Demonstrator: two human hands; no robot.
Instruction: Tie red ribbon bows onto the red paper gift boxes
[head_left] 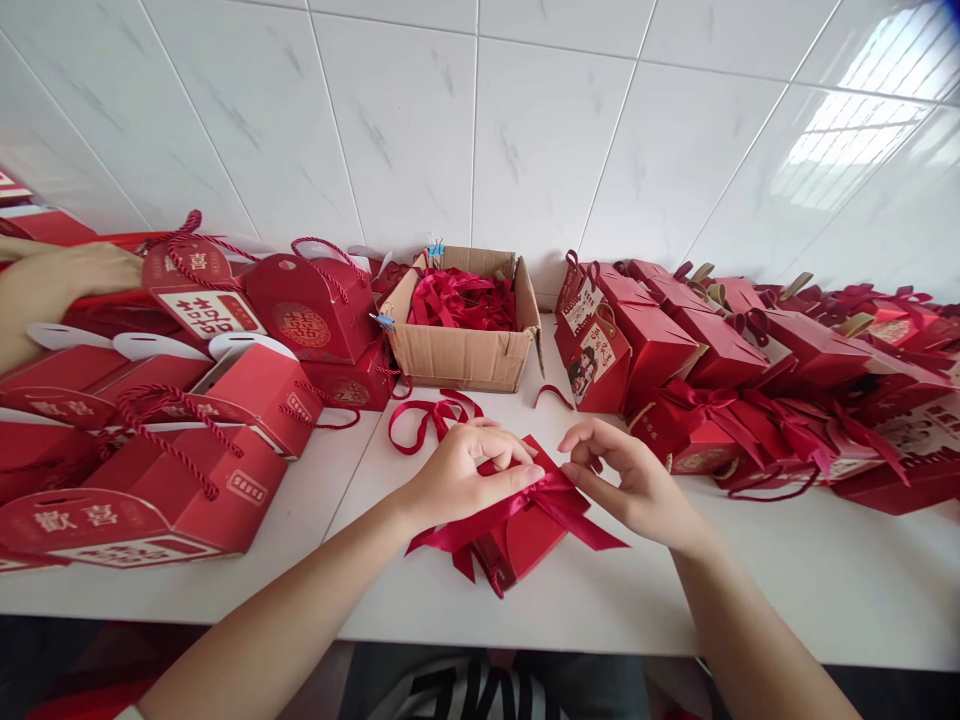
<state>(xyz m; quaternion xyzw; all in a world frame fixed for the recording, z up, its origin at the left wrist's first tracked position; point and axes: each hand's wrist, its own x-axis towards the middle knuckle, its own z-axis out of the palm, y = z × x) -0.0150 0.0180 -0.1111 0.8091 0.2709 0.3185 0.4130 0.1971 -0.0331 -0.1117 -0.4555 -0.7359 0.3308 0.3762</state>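
A small red gift box (517, 548) lies on the white table in front of me, with a shiny red ribbon bow (480, 522) across its top. My left hand (469, 475) rests over the bow, thumb and fingers closed on the ribbon near its middle. My right hand (630, 485) is at the box's right side; its thumb tip is close to the ribbon, and a gap shows between thumb and curled index finger. A twisted red cord (496, 582) shows at the box's near end. Part of the box is hidden beneath my left hand.
A cardboard box (461, 355) of red ribbons stands by the tiled wall, with a loose ribbon (412, 425) before it. Red boxes with cord handles (187, 480) crowd the left; rows of closed red boxes (660, 345) fill the right. Another person's hand (71, 280) reaches in at left.
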